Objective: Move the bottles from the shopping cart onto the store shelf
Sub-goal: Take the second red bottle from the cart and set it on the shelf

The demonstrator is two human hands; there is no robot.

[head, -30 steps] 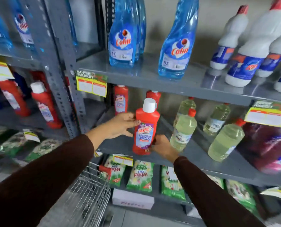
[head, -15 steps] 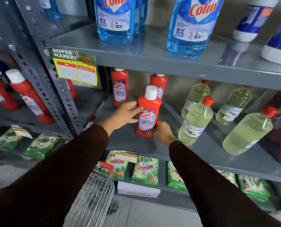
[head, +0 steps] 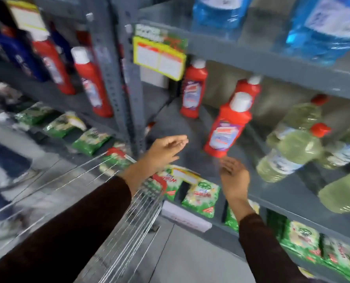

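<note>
Bottles of red cleaner are the items in hand, and the one you were holding half a second ago, the red bottle [head: 228, 127], now stands on the middle shelf [head: 190, 127] by itself, near the front edge. Both hands have let go of it. Your left hand [head: 164, 150] is open with the fingers loosely extended, clear of the bottle and to its left, over the front edge of the shelf. Your right hand [head: 234, 178] is open too, palm toward the shelf, just below and in front of the bottle's base, not touching it.

Two more red bottles stand behind it: one [head: 193, 90] toward the back left corner, one [head: 249, 86] directly behind the placed bottle. The pale green bottles [head: 292, 152] stand to its right, apart from it.

The view is blurred and tilted, so whether the bottle sits fully upright cannot be confirmed; it appears settled on its base.

Judgement: this placement is complete. The shopping cart [head: 129, 201] lies below your left forearm; its contents are not visible here. Return both empty hands to the cart for the next bottle, if any remain.
</note>
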